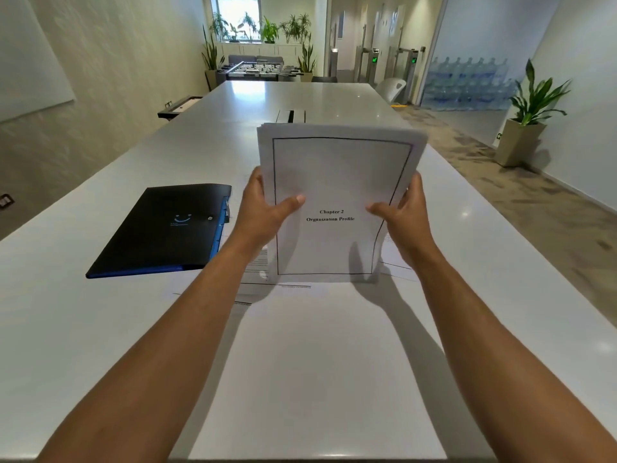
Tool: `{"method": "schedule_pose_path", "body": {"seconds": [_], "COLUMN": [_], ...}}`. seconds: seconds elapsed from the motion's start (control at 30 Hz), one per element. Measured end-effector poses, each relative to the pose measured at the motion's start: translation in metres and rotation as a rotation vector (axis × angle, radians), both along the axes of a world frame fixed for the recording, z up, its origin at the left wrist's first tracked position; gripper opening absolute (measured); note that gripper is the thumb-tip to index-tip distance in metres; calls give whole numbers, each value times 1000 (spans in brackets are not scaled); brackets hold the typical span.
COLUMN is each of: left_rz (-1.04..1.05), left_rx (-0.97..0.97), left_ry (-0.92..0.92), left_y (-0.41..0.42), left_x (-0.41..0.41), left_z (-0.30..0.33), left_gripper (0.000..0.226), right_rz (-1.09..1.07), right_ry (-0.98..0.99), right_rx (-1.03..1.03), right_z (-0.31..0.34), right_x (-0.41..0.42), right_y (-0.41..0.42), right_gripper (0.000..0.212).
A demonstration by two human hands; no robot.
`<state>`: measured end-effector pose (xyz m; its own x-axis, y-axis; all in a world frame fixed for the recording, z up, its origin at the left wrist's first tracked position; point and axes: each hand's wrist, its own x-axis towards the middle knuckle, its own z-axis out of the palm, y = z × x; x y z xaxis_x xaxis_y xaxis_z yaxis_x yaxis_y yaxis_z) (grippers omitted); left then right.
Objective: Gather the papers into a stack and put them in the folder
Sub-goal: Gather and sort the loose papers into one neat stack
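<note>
A stack of white papers (pixel 337 175) stands upright on its bottom edge on the table, its front page reading "Chapter 2 Organization Profile". My left hand (pixel 267 208) grips the stack's left edge, thumb on the front page. My right hand (pixel 402 213) grips the right edge the same way. Several loose printed sheets (pixel 257 289) lie flat on the table under and around the stack. A black folder (pixel 160 228) with a blue spine lies closed on the table, to the left of my left hand.
The long white table (pixel 334 362) stretches ahead, with a cable slot (pixel 290 115) in its middle behind the papers. A white chair (pixel 392 88) stands at the far right corner. A potted plant (pixel 524 128) sits on the floor to the right.
</note>
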<state>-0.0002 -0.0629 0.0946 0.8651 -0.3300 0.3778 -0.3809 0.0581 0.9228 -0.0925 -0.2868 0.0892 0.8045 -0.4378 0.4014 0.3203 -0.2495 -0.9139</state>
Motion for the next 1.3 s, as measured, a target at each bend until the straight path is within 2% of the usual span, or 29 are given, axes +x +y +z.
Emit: {"method": "schedule_pose_path", "body": {"seconds": [0.17, 0.27, 0.4, 0.5, 0.63, 0.73, 0.87, 0.93, 1.0, 1.1, 1.17, 1.3], "left_rz": [48, 68, 162, 214, 260, 260, 219, 201, 160, 19, -50, -101], "left_rx": [-3, -40, -132, -70, 77, 107, 69, 99, 248, 797, 1118, 1334], "left_ry": [32, -9, -117, -98, 41, 66, 36, 39, 34, -103, -185, -124], "left_y": [-10, -13, -15, -19, -26, -30, -24, -14, 4, 34, 50, 61], "left_x": [-3, -5, -11, -14, -24, -21, -13, -10, -5, 1, 2, 12], "left_z": [-14, -2, 21, 12, -22, -31, -34, -45, -62, -93, -107, -110], "left_gripper": [45, 37, 29, 29, 51, 56, 42, 42, 57, 96, 111, 112], "right_rz": [-39, -81, -93, -108, -139, -156, -227, -253, -292, -328, -286, -231], "right_ry": [35, -45, -186, -142, -25, 13, -8, -14, 15, 90, 133, 308], "right_rx": [-7, -65, -189, -273, -204, -194, -85, -3, 96, 271, 417, 530], "right_z": [-17, -4, 22, 11, -30, -43, -38, -38, -41, -50, -56, -69], "right_x": [-2, -1, -4, -6, -6, -1, 2, 0, -4, -7, -7, -9], "right_y": [-5, -4, 1, 6, 21, 28, 19, 7, -5, -25, -39, -58], "right_gripper": [47, 36, 40, 43, 44, 39, 28, 29, 30, 35, 43, 72]}}
